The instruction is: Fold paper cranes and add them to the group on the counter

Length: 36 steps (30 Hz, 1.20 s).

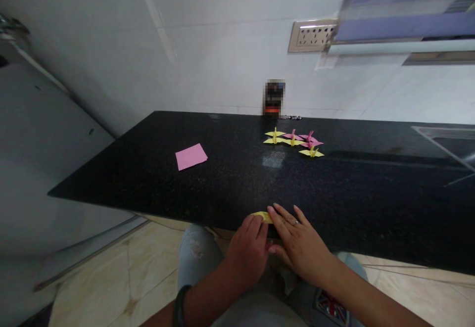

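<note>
At the counter's near edge lies a small piece of folded yellow paper (264,216), partly covered by fingers. My left hand (249,245) is curled over its left part, fingers closed on it. My right hand (299,238), with a ring on one finger, is spread out, and its index fingertip touches the paper's right end. Farther back stand several origami cranes, among them a yellow crane (311,153) at the front and a pink crane (309,137) behind it. Off to the left rests a stack of pink paper squares (191,157).
The black stone counter (230,183) meets a tiled wall. Against that wall stands a blurred dark object (273,100) beside a small chain-like item (291,117). A socket panel (312,35) is mounted above. The rim of a sink (441,141) shows at the right.
</note>
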Motion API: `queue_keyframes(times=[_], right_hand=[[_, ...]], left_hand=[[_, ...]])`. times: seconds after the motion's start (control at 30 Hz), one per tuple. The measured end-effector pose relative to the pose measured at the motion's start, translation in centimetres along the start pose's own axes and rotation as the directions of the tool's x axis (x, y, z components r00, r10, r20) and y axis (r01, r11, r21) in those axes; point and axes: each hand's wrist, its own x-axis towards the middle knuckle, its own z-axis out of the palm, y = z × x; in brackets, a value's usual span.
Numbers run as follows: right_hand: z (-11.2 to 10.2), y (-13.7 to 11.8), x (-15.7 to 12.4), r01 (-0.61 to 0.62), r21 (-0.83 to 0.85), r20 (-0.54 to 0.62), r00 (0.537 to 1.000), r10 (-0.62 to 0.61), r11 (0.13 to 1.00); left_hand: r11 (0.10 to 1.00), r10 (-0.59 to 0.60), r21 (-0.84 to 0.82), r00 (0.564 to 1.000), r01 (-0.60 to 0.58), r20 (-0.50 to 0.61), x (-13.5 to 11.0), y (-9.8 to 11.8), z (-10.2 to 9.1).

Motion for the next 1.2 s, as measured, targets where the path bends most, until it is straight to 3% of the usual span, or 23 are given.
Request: queue_keyframes(times=[0.13, 0.4, 0.5, 0.6, 0.67, 0.77, 0.8, 0.87, 1.0, 1.1, 1.2], right_hand=[[0.7, -0.9, -1.1, -0.012, -0.008, -0.033, 0.999, 0.012, 1.0], [1.1, -0.3, -2.3, -0.001, 0.104, -0.168, 0.986, 0.018, 0.995], [0.2, -0.2, -2.3, -0.006, 0.233, -0.277, 0.958, 0.072, 0.973], [-0.7, -0.6, -2.1, -0.043, 0.403, -0.311, 0.933, 0.181, 0.914], [-1.3, -1.1, -1.7, -0.116, 0.559, -0.317, 0.885, 0.341, 0.821], [-1.9, -1.9, -0.8, -0.179, 0.824, -0.233, 0.758, 0.609, 0.538], [-2.1, -2.2, -0.5, -0.191, 0.874, -0.159, 0.757, 0.634, 0.446], [-2.3, -2.5, 0.0, -0.215, 0.914, -0.043, 0.791, 0.61, 0.344], [-2.4, -2.4, 0.3, -0.244, 0.922, 0.011, 0.795, 0.607, 0.302], [-2.5, -2.1, 0.1, -0.281, 0.896, 0.026, 0.805, 0.592, 0.343], [-2.7, -1.9, 0.1, -0.297, 0.851, 0.017, 0.84, 0.542, 0.434]], left_hand=[[0.991, 0.118, 0.074, 0.987, -0.11, -0.112, -0.5, -0.1, 0.8], [0.975, 0.218, 0.077, 0.961, -0.208, -0.169, 0.0, -0.4, 1.6], [0.983, 0.18, -0.001, 0.969, -0.183, -0.168, 0.2, -0.1, 0.9], [0.971, 0.022, -0.233, 0.988, -0.058, -0.152, 0.6, 0.7, -0.6], [0.886, -0.147, -0.459, 0.98, 0.069, -0.136, 0.9, 1.4, -1.7], [0.571, -0.393, -0.767, 0.918, 0.294, 0.059, 1.3, 2.4, -2.8], [0.458, -0.427, -0.831, 0.898, 0.317, 0.107, 1.4, 2.6, -2.9], [0.284, -0.461, -0.903, 0.872, 0.321, 0.165, 1.5, 2.9, -3.1], [0.131, -0.451, -0.938, 0.862, 0.32, 0.231, 1.5, 3.0, -3.1], [0.058, -0.423, -0.952, 0.871, 0.301, 0.249, 1.5, 3.0, -3.1], [0.085, -0.46, -0.949, 0.857, 0.303, 0.233, 1.4, 2.7, -3.0]])
